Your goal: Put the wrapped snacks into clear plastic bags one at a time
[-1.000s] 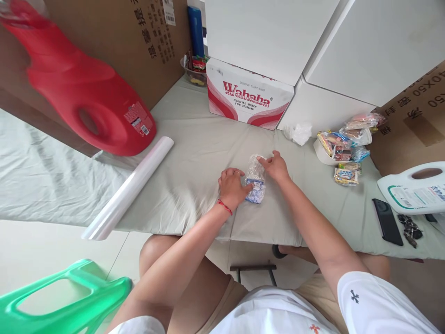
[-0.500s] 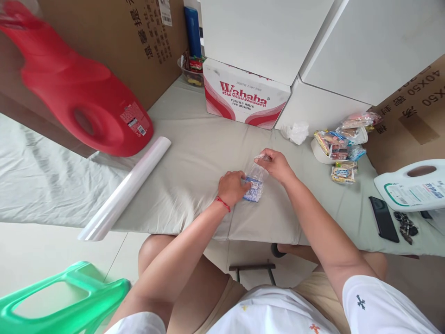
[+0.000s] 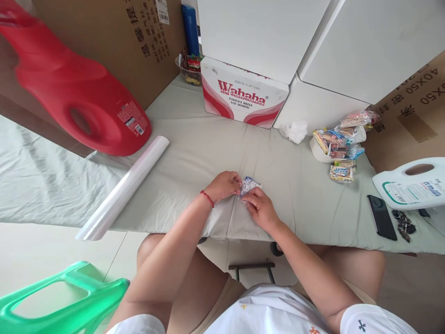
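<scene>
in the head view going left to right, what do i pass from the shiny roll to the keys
Shiny roll, left hand, small plastic packet, crumpled white bag, snack container, black phone, keys.

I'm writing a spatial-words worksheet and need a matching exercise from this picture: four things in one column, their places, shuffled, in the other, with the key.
Things
1. small packet
2. shiny roll
3. black phone
4. Wahaha box

Places
A. beside the keys
B. by the white panels
C. between the left hand and right hand
D. one end past the cloth's front edge

Pairs: 1-C, 2-D, 3-A, 4-B
</scene>
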{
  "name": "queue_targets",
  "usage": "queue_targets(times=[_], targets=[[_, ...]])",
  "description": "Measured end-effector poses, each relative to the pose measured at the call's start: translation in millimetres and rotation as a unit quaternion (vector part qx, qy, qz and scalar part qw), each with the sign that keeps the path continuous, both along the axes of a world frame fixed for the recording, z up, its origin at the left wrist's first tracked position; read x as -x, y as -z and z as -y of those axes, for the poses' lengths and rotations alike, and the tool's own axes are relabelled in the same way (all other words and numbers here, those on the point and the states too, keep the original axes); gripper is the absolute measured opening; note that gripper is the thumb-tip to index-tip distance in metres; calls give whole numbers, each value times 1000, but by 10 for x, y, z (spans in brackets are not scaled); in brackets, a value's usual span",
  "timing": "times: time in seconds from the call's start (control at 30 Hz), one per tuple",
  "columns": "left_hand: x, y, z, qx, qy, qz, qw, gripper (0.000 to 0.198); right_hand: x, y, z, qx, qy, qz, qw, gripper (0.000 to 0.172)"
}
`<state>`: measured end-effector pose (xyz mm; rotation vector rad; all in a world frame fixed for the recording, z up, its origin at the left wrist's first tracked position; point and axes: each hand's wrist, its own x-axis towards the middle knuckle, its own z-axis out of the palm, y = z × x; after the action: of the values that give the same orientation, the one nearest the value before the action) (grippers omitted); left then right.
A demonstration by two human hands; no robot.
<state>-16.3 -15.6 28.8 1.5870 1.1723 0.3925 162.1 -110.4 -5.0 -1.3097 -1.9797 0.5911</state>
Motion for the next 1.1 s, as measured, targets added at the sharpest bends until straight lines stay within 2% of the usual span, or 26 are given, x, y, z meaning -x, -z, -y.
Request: queue_targets(times=[0.03,0.07,0.13,0.2,0.23,0.27,0.33,0.5,0.6,0.67,0.87,0.97,1.1], targets=[[20,-12,11,-5,-10,13,1000,10,-18,43,8,-13,-12,10,1000,29],[26,-25,32,-43,-27,12,999,15,-32,75,10,-21,-21,19,999,32],[-8,-53,91,-176,-39,-6,984,23,-42,108,4,-26,-24,29,999,35],[-80,-63,149,-276,26,1,961,27,-32,105,-4,-33,-19,28,999,33],[-115,-57,167,-291,82,15,953,28,-24,90,-4,-38,-16,26,999,31],[-143,-42,175,-287,137,28,948,29,-18,69,2,-41,-16,25,999,30],[-156,7,159,-262,204,44,942,34,-18,8,34,-37,-25,37,998,27],[33,139,57,-223,275,32,935,44,-139,-119,231,-14,-43,135,990,36],[133,196,52,-242,311,16,919,75,-247,-114,366,-17,-46,161,986,40],[140,239,72,-268,306,9,914,81,-295,-97,434,-13,-48,176,983,41],[17,342,115,-330,226,6,916,47,-312,-87,475,-12,-40,168,985,44],[-27,293,143,-328,185,-9,926,43,-319,-116,393,-48,-19,113,992,45],[-82,140,214,-272,107,3,956,41,-328,-194,197,-117,18,69,991,46]])
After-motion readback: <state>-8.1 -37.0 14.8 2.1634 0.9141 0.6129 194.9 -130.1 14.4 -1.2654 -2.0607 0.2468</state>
